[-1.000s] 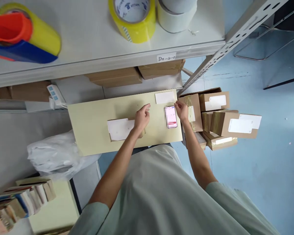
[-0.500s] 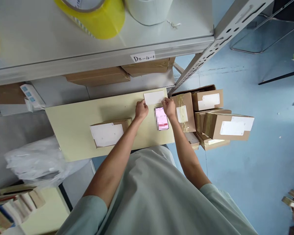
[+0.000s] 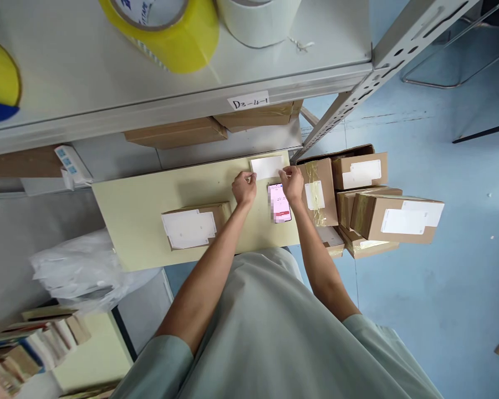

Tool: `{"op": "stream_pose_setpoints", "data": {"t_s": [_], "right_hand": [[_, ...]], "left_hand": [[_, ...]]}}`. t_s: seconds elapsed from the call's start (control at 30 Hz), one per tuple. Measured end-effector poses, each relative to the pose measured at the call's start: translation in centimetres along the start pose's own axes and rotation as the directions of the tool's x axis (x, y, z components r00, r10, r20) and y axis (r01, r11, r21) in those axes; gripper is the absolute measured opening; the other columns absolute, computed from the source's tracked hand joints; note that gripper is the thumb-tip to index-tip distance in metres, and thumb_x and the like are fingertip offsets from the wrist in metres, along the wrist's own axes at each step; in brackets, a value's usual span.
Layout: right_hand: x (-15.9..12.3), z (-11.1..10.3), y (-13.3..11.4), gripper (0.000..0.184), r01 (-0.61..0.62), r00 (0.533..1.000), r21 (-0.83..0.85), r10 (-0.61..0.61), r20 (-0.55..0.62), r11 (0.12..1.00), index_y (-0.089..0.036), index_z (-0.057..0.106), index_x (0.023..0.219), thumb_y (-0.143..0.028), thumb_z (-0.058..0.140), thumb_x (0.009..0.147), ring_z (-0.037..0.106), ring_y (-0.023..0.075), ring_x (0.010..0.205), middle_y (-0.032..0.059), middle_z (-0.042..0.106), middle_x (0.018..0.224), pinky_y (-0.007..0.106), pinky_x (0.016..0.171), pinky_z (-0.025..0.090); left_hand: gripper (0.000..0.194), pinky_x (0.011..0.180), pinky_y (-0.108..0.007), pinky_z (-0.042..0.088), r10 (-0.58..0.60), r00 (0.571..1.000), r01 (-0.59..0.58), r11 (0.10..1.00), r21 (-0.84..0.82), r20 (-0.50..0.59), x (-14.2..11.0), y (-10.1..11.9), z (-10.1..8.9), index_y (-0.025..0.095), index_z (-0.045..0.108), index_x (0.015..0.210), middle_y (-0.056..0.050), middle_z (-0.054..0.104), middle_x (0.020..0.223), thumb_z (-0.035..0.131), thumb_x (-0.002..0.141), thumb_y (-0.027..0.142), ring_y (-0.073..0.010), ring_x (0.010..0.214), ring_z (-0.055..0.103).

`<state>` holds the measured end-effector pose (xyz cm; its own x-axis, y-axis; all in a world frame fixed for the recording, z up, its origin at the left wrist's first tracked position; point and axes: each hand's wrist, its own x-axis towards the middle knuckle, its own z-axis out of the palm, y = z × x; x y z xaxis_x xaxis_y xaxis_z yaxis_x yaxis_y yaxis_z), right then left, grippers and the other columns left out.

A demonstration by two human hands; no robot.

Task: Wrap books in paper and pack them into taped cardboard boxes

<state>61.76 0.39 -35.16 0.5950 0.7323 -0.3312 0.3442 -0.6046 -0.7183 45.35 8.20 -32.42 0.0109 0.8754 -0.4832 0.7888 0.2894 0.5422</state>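
A small white rectangular paper [image 3: 266, 166], perhaps a stack of labels, lies at the far right end of the pale yellow table [image 3: 141, 205]. My left hand [image 3: 244, 188] is closed, with thumb and finger pinched at its near left corner. At the near right corner my right hand [image 3: 292, 184] pinches in the same way. Just below the paper a phone [image 3: 280, 204] with a pink lit screen rests face up, close to my right wrist. To the left of my left forearm sits a taped cardboard box [image 3: 191, 228] with white labels on top.
Several labelled cardboard boxes [image 3: 407, 219] are piled right of the table. Above the far edge runs a grey metal shelf [image 3: 149, 100] carrying yellow tape [image 3: 191, 41] and a white roll [image 3: 261, 22]. A clear plastic bag [image 3: 75, 266] and books [image 3: 50, 338] are at lower left.
The whole view has shifted slightly, so things appear farther right. Both hands stay at the paper's near corners, with only small finger movement.
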Motion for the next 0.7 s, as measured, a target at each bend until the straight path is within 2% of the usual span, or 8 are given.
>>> {"op": "stream_pose_setpoints", "data": {"t_s": [0.1, 0.2, 0.33, 0.43, 0.5, 0.57, 0.63, 0.7], "right_hand": [[0.0, -0.2, -0.6, 0.027, -0.025, 1.0, 0.006, 0.025, -0.006, 1.0, -0.019, 0.073, 0.105, -0.044, 0.062, 0.11, 0.073, 0.0286, 0.108, 0.0151, 0.076, 0.116, 0.042, 0.102, 0.058], [-0.3, -0.4, -1.2, 0.032, -0.025, 1.0, 0.008, 0.025, -0.011, 1.0, -0.019, 0.074, 0.107, -0.045, 0.056, 0.113, 0.075, 0.0306, 0.107, 0.0163, 0.078, 0.116, 0.046, 0.105, 0.058], [-1.3, -0.4, -2.2, 0.04, 0.091, 0.992, -0.069, -0.096, -0.077, 0.994, -0.013, 0.066, 0.144, -0.032, 0.054, 0.111, 0.063, 0.0351, 0.142, 0.023, 0.066, 0.151, 0.053, 0.122, 0.05], [-2.0, 0.2, -3.3, 0.069, 0.258, 0.966, -0.118, -0.258, 0.018, 0.959, -0.015, 0.048, 0.167, -0.031, 0.069, 0.103, 0.038, 0.0362, 0.166, 0.0222, 0.044, 0.175, 0.056, 0.135, 0.037], [-2.5, 0.5, -4.0, 0.075, 0.336, 0.941, -0.095, -0.329, 0.084, 0.937, -0.018, 0.047, 0.169, -0.039, 0.074, 0.102, 0.032, 0.0364, 0.17, 0.0199, 0.04, 0.179, 0.057, 0.136, 0.035], [-2.7, 0.4, -4.3, 0.065, 0.359, 0.932, -0.036, -0.357, 0.063, 0.932, -0.023, 0.053, 0.166, -0.045, 0.068, 0.107, 0.036, 0.0346, 0.169, 0.0167, 0.045, 0.177, 0.057, 0.135, 0.037], [-2.7, -0.1, -4.2, 0.05, 0.34, 0.94, 0.049, -0.34, -0.027, 0.939, -0.026, 0.064, 0.156, -0.049, 0.056, 0.113, 0.048, 0.032, 0.162, 0.0142, 0.054, 0.171, 0.054, 0.133, 0.041], [-2.5, -1.1, -3.8, 0.047, 0.303, 0.949, 0.133, -0.286, -0.134, 0.944, -0.027, 0.075, 0.14, -0.054, 0.046, 0.116, 0.059, 0.0303, 0.151, 0.0132, 0.065, 0.16, 0.052, 0.13, 0.045]], "left_hand": [[0.022, 0.107, -0.038, 0.058, -0.014, 1.0, 0.014, 1.0, -0.017, 0.0, -0.2, 0.4, -0.6, 0.018, 0.079, 0.116, -0.014, 0.084, 0.126, 0.063, 0.107, 0.03, -0.0269, 0.119, 0.079], [0.021, 0.108, -0.037, 0.058, -0.024, 1.0, 0.024, 0.999, -0.045, 0.001, -0.4, 0.8, -1.4, 0.018, 0.08, 0.112, -0.014, 0.084, 0.124, 0.063, 0.105, 0.029, -0.0271, 0.12, 0.079], [0.018, 0.107, -0.034, 0.059, -0.001, 1.0, 0.004, 0.991, -0.13, 0.026, -0.8, 1.5, -2.4, 0.02, 0.08, 0.103, -0.01, 0.086, 0.117, 0.066, 0.101, 0.03, -0.0263, 0.117, 0.08], [0.014, 0.106, -0.034, 0.06, 0.079, 0.996, -0.071, 0.975, -0.21, 0.032, -1.3, 2.4, -2.6, 0.021, 0.079, 0.1, -0.008, 0.086, 0.114, 0.067, 0.097, 0.027, -0.0254, 0.117, 0.079], [0.013, 0.105, -0.034, 0.061, 0.173, 0.984, -0.157, 0.948, -0.275, 0.037, -1.7, 3.2, -2.4, 0.021, 0.078, 0.102, -0.009, 0.085, 0.118, 0.067, 0.097, 0.026, -0.0247, 0.118, 0.079], [0.015, 0.105, -0.034, 0.062, 0.287, 0.956, -0.255, 0.908, -0.332, 0.051, -2.0, 3.8, -2.1, 0.02, 0.077, 0.106, -0.011, 0.083, 0.125, 0.066, 0.1, 0.029, -0.0245, 0.121, 0.078], [0.021, 0.108, -0.036, 0.061, 0.392, 0.918, -0.351, 0.873, -0.339, 0.059, -2.2, 4.2, -1.7, 0.02, 0.076, 0.113, -0.013, 0.081, 0.132, 0.062, 0.106, 0.034, -0.025, 0.126, 0.076], [0.03, 0.114, -0.039, 0.058, 0.463, 0.884, -0.427, 0.855, -0.296, 0.061, -2.2, 4.3, -1.3, 0.021, 0.073, 0.129, -0.014, 0.078, 0.141, 0.053, 0.111, 0.035, -0.0256, 0.133, 0.073]]}}
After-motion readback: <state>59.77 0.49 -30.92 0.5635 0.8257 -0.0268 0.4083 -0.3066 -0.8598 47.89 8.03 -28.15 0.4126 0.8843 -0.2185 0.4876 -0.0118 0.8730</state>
